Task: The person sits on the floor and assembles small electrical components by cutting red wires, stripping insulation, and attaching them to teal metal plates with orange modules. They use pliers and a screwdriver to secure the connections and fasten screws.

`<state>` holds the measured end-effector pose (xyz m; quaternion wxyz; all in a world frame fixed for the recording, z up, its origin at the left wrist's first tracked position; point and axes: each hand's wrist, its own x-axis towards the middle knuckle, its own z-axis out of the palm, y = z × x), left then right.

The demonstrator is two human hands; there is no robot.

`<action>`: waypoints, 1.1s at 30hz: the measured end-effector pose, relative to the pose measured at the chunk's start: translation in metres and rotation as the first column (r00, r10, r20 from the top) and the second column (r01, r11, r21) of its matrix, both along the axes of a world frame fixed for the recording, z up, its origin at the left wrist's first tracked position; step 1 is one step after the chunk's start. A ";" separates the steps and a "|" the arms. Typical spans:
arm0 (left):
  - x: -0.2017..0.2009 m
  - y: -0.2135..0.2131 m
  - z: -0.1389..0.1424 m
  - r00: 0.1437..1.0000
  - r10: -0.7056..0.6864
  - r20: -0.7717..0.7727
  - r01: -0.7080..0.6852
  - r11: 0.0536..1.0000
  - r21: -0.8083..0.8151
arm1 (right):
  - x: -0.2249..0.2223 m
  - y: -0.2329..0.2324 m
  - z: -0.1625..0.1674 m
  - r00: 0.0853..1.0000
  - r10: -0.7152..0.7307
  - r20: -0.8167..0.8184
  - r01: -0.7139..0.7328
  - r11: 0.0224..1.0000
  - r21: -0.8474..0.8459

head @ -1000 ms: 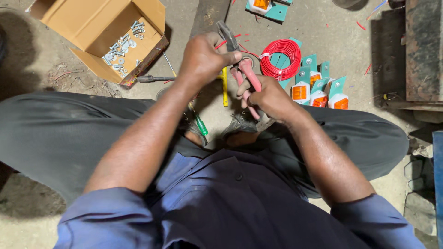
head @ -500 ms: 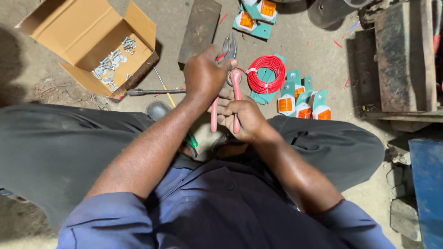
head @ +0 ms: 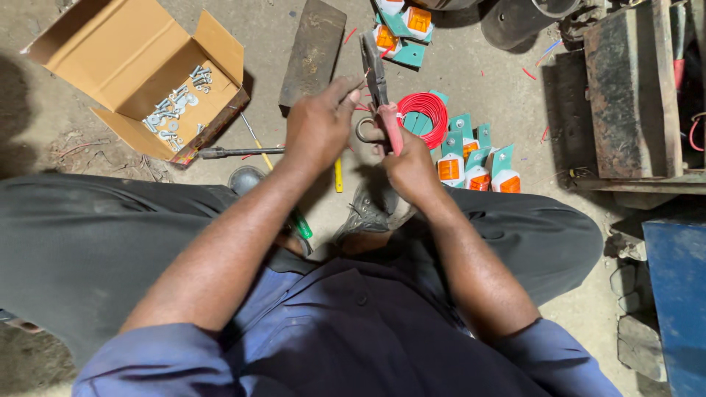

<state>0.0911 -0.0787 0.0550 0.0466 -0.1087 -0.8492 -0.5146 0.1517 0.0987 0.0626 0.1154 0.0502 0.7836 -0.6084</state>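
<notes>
the right hand is gripping red pliers; the left hand is pinching a thin wire at their tip.

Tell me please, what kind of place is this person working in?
Probably a small repair or electrical workshop, with work done on a bare concrete floor. A cardboard box of bolts, a coil of red wire and pliers in the right hand suggest it.

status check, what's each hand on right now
Right hand gripping red-handled pliers, jaws pointing up. Left hand pinching a thin wire end at the pliers' tip. Red wire coil on floor just behind, nothing blocking.
</notes>
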 end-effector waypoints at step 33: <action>-0.020 -0.050 0.032 0.988 -0.042 -0.151 0.021 0.991 -0.134 | 0.036 -0.006 -0.119 0.816 0.132 0.562 -0.577 0.244 0.780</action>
